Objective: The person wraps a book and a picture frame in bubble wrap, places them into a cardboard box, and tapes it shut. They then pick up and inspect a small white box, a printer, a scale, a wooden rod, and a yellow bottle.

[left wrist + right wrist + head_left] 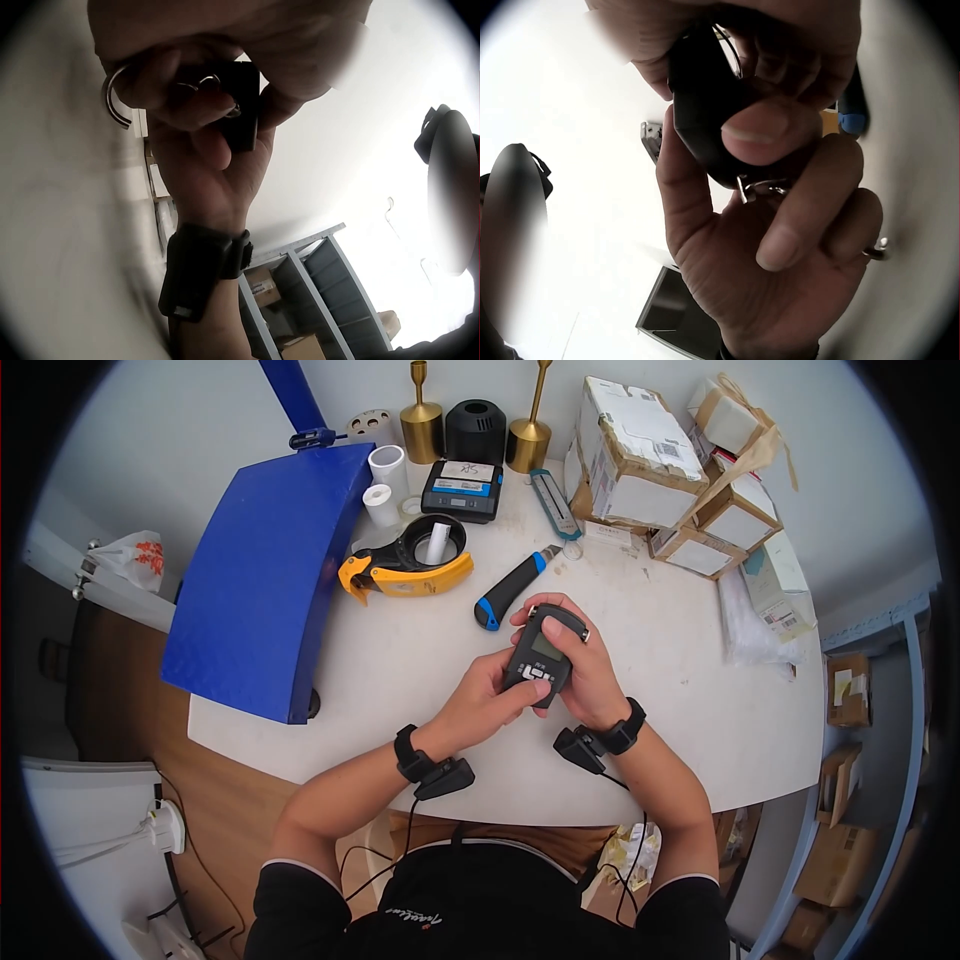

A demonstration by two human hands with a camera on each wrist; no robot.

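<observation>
Both hands hold a black digital hanging scale (546,649) with a small grey screen and light buttons, its face turned up above the table. My left hand (490,695) grips its lower left side, thumb on the button area. Around the upper right side curls my right hand (592,675), its thumb beside the screen and its fingers behind the body. In the left wrist view a curved metal hook (111,97) shows by the fingers. The right wrist view shows the scale's dark body (705,112) between both hands.
A blue and black utility knife (512,590) lies just beyond the hands. Farther back are a yellow tape dispenser (420,578), a label printer (462,490) and a metal spring scale (554,503). A large blue stand (265,570) fills the left; cardboard boxes (640,455) stand back right.
</observation>
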